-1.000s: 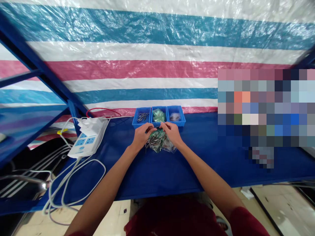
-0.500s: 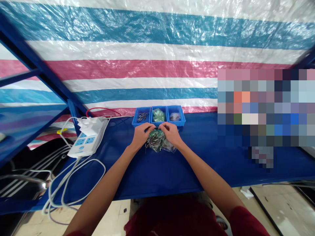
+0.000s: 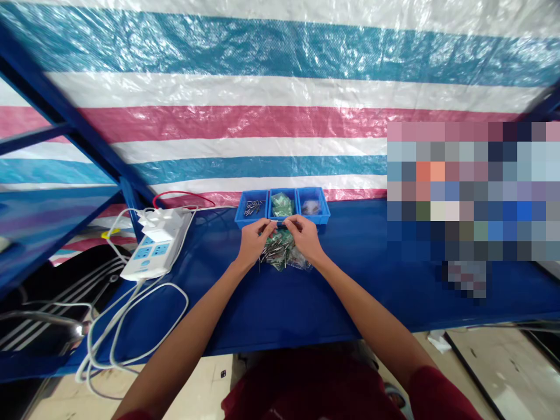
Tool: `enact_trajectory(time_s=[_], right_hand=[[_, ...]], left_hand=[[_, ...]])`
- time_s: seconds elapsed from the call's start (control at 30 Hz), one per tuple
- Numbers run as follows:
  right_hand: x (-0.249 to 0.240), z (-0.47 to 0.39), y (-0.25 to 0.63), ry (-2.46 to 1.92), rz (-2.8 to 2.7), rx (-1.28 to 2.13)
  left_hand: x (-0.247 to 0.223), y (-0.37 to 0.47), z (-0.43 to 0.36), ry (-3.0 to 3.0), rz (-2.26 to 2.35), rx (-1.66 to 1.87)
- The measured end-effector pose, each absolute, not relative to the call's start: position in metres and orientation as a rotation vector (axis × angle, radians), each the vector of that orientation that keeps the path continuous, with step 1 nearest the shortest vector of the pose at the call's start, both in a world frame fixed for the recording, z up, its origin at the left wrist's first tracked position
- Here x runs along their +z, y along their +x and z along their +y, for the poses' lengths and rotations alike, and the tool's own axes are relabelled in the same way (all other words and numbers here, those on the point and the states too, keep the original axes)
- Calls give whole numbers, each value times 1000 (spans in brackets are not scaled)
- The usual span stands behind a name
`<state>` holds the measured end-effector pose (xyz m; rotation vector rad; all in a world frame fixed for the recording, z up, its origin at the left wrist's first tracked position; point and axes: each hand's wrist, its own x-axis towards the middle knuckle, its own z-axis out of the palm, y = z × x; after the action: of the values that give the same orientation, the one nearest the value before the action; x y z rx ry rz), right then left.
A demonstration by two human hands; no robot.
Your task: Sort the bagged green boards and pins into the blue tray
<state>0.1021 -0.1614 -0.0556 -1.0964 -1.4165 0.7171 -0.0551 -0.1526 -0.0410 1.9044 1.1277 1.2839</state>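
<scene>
Holding my left hand (image 3: 252,240) and right hand (image 3: 306,238) level should best steady the slim piece (image 3: 280,221) their grip seems to pinch at both ends, just in front of the middle blue bin (image 3: 283,191), like the loose metal parts (image 3: 275,251).

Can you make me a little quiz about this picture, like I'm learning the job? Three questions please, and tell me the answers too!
1. Pick one. What is in the left bin?
A) a yellow banana
B) thin metal-looking pieces
C) a red ball

2. True or false? The white power strip is nearer to the left hand than to the right hand.

3. Fill in the missing colour. The packet in the middle bin looks ______.

Key: 1. B; 2. true; 3. green
</scene>
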Motion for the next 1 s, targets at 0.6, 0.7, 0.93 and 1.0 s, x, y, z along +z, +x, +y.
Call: enact_trajectory(time_s=[0.6, 0.7, 0.93, 1.0], right_hand=[[-50, -164, 109, -1264, -1645, 546], [-49, -166, 108, -1305, -1847, 521], [-47, -172, 103, -1409, -2331, 395], [-48, -172, 103, -1414, -2365, 342]], left_hand=[[-25, -92, -122, 2301, 1732, 1616], [-36, -91, -119, 2510, 1791, 1373], [-45, -81, -131, 2772, 1576, 1112], [-46, -79, -132, 2798, 1475, 1148]])
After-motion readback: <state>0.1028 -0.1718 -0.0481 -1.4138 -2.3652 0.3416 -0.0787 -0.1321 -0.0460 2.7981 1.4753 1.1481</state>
